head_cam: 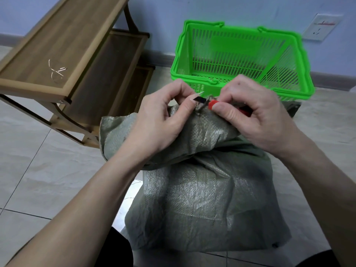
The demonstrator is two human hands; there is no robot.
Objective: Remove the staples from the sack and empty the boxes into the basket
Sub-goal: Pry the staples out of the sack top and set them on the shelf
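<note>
Sack (202, 189): coarse woven plastic cloth, grey-green, faintly shiny. Basket (300, 60): glossy green slatted plastic. Shelf (57, 35): smooth matt wood grain; floor tiles (48, 170) glossy.

The sack (202, 189) is grey-green, woven in a fine crosshatch that catches pale, silvery light on its folds. Beyond the sack, the basket (240, 56) is bright green, its walls a pattern of narrow vertical slots. At the sack's top edge, the tool (211, 104) has a red handle and a dark metal tip. Left of the sack, the shelf (63, 45) is light brown with a wood grain and paler edging; its lower tiers look darker brown. On its top tier lie silvery staples (56, 71). The floor (48, 170) under the sack is beige tile, faintly marbled, with dark grout lines. Behind the basket, the wall (192, 8) is pale blue above a grey skirting.
</note>
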